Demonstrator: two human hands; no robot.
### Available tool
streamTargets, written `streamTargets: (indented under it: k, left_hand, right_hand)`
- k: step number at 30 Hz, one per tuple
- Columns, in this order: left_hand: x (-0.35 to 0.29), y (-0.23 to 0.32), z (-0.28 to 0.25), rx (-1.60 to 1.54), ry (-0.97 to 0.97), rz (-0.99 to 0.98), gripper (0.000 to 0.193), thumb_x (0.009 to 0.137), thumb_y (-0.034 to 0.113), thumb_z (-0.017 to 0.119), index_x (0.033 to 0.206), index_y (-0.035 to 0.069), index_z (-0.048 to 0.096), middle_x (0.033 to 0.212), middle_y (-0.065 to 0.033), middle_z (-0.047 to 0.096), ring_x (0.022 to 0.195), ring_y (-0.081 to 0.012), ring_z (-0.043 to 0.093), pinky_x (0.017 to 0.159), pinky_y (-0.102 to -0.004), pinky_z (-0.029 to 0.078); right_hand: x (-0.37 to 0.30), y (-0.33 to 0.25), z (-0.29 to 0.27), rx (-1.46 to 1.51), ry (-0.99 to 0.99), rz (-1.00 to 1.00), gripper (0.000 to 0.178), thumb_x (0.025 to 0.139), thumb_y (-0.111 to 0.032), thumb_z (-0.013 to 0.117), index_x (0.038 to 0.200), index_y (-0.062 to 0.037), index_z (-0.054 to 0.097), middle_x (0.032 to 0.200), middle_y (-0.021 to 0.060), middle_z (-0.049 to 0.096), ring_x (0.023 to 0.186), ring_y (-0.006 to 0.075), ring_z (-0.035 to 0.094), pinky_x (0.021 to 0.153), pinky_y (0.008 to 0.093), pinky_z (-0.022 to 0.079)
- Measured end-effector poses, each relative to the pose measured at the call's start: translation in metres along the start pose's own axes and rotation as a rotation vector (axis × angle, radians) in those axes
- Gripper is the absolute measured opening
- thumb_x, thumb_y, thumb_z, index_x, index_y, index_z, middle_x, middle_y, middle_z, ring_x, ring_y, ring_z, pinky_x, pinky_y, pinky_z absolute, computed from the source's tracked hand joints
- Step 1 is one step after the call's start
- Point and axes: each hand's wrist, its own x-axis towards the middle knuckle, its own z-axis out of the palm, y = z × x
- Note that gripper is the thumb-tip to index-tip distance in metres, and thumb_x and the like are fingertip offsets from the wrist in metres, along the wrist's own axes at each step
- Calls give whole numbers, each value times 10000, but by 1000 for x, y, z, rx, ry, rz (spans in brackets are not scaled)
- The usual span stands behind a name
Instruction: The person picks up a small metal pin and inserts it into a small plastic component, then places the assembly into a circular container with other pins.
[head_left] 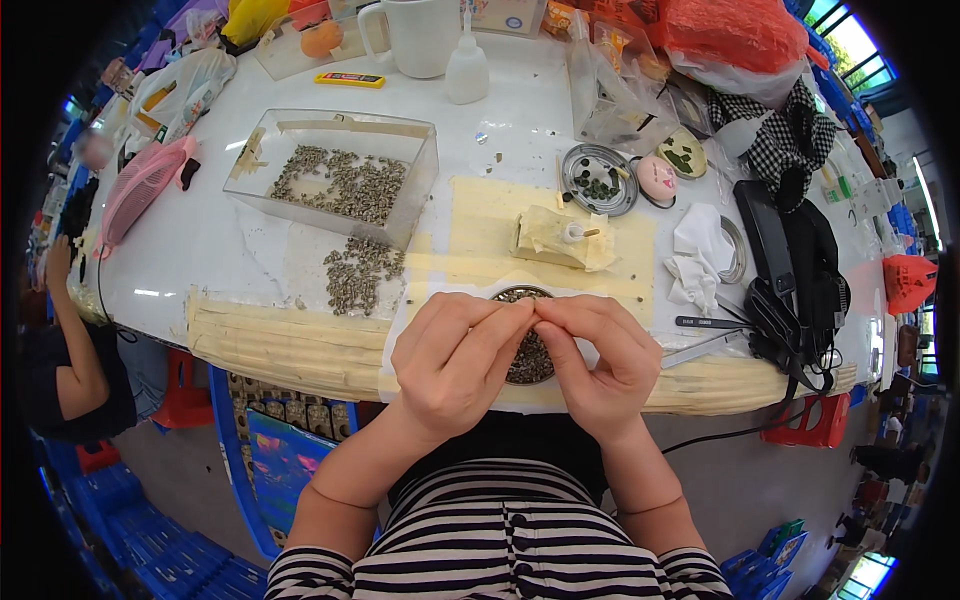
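Observation:
My left hand (455, 358) and my right hand (600, 358) meet fingertip to fingertip above a round dish (527, 360) full of small dark parts at the table's near edge. Their fingers pinch something tiny between them; it is too small to make out. A loose heap of the same small grey-brown parts (362, 272) lies on the white table to the left of my left hand. Behind it a clear plastic box (330, 178) holds many more of them.
A taped block with a small white part (563, 238) sits on yellow tape beyond my hands. A round metal tin (598, 180), a pink fan (140, 185), a white jug (420, 35), a squeeze bottle (466, 65), tweezers (712, 322) and a black bag (800, 280) surround it. Another person (60, 350) sits at far left.

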Motion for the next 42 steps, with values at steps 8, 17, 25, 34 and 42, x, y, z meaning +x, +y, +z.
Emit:
streamTargets:
  k: [8,17,25,34,42]
  left_hand:
    - [-2,1,-12,-68,-62,86,351,694,-29,823,1034,27,757,898,-49,679,723,-199,620,623,-294,492]
    - [-3,-1,-9,-61,-52,111,380,662,-9,771,1042,-10,756,925,-67,685,754,-220,639,635,-306,535]
    - [0,-1,1,5,-1,36,309,685,-48,817,984,-28,740,833,-78,657,674,-225,630,559,-306,510]
    - [-1,0,-2,-12,-6,24,307,678,-44,816,976,-23,748,842,-74,660,669,-214,624,555,-300,503]
    - [-5,-2,-11,-61,-65,165,361,664,29,758,1022,-14,760,916,-62,686,735,-213,634,628,-288,533]
  right_hand:
    - [-6,8,-17,785,-226,486,200,889,46,731,1089,51,724,1038,119,712,909,137,686,787,245,561]
    - [-5,5,-17,879,-197,581,169,890,42,733,1054,55,698,989,84,719,890,119,690,801,246,562]
    - [-1,-2,0,-53,14,-54,217,779,51,798,987,14,749,942,134,735,805,210,716,685,274,568]
    - [-2,0,-4,188,-77,187,204,810,44,780,1010,19,749,974,120,735,847,178,710,734,261,569]
    - [-6,-1,-14,865,-251,594,229,894,35,728,1110,57,656,996,86,706,892,127,693,801,248,562]
